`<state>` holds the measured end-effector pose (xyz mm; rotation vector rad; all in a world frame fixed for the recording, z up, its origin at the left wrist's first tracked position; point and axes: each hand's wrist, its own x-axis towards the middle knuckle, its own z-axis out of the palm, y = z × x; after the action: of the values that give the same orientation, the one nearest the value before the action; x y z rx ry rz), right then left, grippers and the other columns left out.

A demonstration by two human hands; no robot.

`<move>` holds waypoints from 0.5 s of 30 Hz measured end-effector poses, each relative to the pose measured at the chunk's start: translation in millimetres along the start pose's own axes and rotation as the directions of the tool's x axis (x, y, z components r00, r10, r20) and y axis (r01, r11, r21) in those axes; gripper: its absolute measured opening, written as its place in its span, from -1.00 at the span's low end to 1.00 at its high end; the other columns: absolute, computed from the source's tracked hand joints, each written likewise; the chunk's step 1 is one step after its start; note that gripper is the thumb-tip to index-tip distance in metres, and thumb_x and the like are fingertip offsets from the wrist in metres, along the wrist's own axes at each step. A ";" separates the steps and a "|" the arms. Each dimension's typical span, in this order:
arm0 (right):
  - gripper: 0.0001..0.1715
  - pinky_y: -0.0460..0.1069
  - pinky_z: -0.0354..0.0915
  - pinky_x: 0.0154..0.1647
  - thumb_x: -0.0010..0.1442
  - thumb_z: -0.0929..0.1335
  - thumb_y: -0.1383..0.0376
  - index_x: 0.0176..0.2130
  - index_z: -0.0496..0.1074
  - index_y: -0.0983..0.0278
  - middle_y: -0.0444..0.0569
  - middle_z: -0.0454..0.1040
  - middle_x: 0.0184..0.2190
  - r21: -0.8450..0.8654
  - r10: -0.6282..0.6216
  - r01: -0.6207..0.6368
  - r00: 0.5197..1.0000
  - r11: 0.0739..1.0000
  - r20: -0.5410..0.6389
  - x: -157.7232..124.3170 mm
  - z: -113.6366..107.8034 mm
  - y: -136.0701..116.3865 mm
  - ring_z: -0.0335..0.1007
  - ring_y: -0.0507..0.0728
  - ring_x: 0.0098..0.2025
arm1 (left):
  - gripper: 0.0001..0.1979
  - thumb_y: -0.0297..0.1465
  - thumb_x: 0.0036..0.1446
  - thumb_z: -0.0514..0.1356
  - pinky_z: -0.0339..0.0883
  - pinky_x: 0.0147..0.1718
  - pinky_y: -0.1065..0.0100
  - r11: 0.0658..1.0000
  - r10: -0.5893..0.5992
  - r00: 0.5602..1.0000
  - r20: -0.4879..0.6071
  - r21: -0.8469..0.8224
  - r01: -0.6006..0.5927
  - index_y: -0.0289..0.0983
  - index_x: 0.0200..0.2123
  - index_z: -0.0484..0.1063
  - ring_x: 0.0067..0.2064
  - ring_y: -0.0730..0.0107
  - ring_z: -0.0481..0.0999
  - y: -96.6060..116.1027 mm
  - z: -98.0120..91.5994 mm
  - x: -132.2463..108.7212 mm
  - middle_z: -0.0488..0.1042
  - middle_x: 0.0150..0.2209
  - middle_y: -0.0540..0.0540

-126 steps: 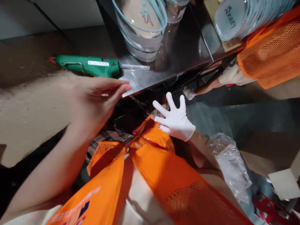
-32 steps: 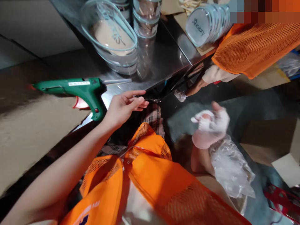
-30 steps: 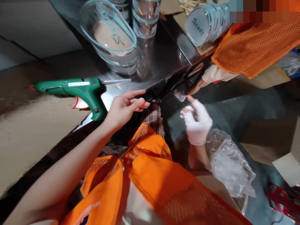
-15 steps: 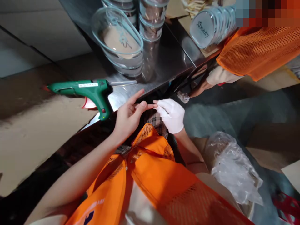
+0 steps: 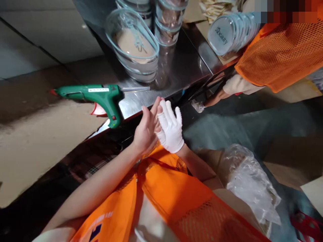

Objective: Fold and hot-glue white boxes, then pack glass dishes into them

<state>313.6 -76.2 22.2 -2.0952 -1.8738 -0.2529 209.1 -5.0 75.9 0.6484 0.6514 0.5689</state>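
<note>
My bare left hand and my right hand meet in front of my orange vest. The left one is stretched out flat, thumb raised, its fingers partly hidden behind the right. A white glove covers my right hand, with bare fingertips showing at its left side. Its fingers are extended and somewhat apart, touching or overlapping the left hand; nothing shows held in either. Left of my hands, a green hot glue gun with a glue stick in its rear lies by the metal table's edge.
On the metal table stand clear oval tubs and stacked round containers. A row of lidded containers lies beside a person in an orange mesh vest. Clear plastic bags fill a box at lower right.
My hands have come together: the right moved left from the left hand's fingertip to overlap its fingers, and its gloved fingers spread. The glue gun stays put; the view shifted slightly.
</note>
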 end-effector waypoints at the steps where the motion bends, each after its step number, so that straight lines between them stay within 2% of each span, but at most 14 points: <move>1: -0.25 0.34 -0.24 0.61 0.56 0.02 0.02 0.52 0.15 0.28 0.08 0.15 0.54 -0.003 -0.021 0.021 1.000 1.000 0.013 -0.7 -1.1 0.9 -0.22 0.27 0.64 | -0.39 0.00 0.52 -0.22 0.41 0.30 0.25 1.000 0.001 1.000 -0.004 -0.031 -0.001 -0.05 0.30 0.44 0.51 0.24 0.22 0.5 -0.3 -0.6 0.39 0.40 0.03; 4: -0.21 0.34 -0.25 0.61 0.56 -0.01 0.01 0.55 0.06 0.32 0.09 0.10 0.55 -0.007 0.026 -0.026 1.000 1.000 0.009 -1.1 -5.1 4.1 -0.33 0.28 0.65 | -0.32 0.06 0.50 -0.29 0.33 0.39 0.15 0.996 -0.032 0.997 0.070 -0.084 0.038 -0.01 0.26 0.49 0.56 0.23 0.12 0.7 -2.3 -1.3 0.42 0.38 0.05; 6: -0.18 0.33 -0.24 0.62 0.55 0.01 0.02 0.55 0.03 0.41 0.15 0.04 0.57 0.002 0.034 -0.034 0.999 0.999 0.008 -1.0 -6.4 6.0 -0.36 0.30 0.65 | -0.31 0.11 0.48 -0.25 0.32 0.40 0.09 0.994 -0.047 0.994 0.098 -0.096 0.056 -0.02 0.22 0.53 0.54 0.17 0.15 -0.1 -3.6 -1.4 0.44 0.37 0.03; 8: -0.19 0.37 -0.26 0.62 0.54 0.06 0.01 0.55 0.03 0.37 0.14 0.02 0.57 0.010 -0.003 0.002 0.999 1.000 0.041 -1.3 -6.1 7.4 -0.35 0.34 0.65 | -0.36 0.09 0.48 -0.18 0.36 0.38 0.10 0.992 -0.051 0.996 0.067 -0.108 0.058 -0.06 0.15 0.57 0.51 0.15 0.25 -1.5 -4.5 -0.6 0.47 0.34 -0.01; 10: -0.23 0.45 -0.27 0.60 0.53 0.11 -0.01 0.55 0.07 0.23 0.06 -0.01 0.59 0.027 0.021 -0.022 0.998 0.999 0.052 -2.1 -5.3 8.0 -0.38 0.39 0.65 | -0.51 -0.03 0.50 -0.03 0.40 0.35 0.12 0.992 -0.051 0.998 0.029 -0.114 0.054 -0.12 0.12 0.59 0.45 0.16 0.35 -3.4 -5.4 1.6 0.52 0.30 -0.06; 12: -0.26 0.48 -0.22 0.58 0.54 0.13 -0.04 0.54 0.10 0.13 0.01 -0.13 0.62 0.099 0.087 -0.089 0.996 0.991 0.030 -3.8 -5.1 7.7 -0.47 0.43 0.65 | -0.69 -0.21 0.42 0.21 0.46 0.30 0.14 0.994 -0.029 1.000 -0.011 -0.109 0.028 -0.17 0.10 0.58 0.37 0.15 0.47 -5.5 -6.8 5.1 0.60 0.21 -0.12; 14: -0.23 0.43 -0.13 0.58 0.54 0.06 -0.11 0.53 0.13 0.12 0.00 -0.25 0.63 0.261 0.103 -0.103 0.995 0.960 0.013 -6.0 -6.2 7.7 -0.51 0.42 0.65 | -0.67 -0.37 0.23 0.40 0.53 0.22 0.17 0.994 0.001 0.998 -0.069 -0.106 -0.008 -0.24 0.06 0.59 0.22 0.14 0.62 -7.1 -9.3 9.2 0.67 0.08 -0.17; 15: -0.21 0.37 -0.07 0.59 0.55 0.00 -0.13 0.53 0.14 0.12 0.00 -0.23 0.63 0.365 0.105 -0.102 0.994 0.925 0.012 -6.9 -7.1 8.6 -0.46 0.37 0.65 | -0.65 -0.43 0.15 0.45 0.56 0.16 0.21 0.994 0.010 0.995 -0.101 -0.107 -0.021 -0.27 0.02 0.60 0.13 0.17 0.67 -7.3 -10.9 10.9 0.70 0.02 -0.18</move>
<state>321.7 -85.9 25.6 -1.9215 -1.6474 0.1081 210.7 1.2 60.1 0.5260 0.7050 0.6500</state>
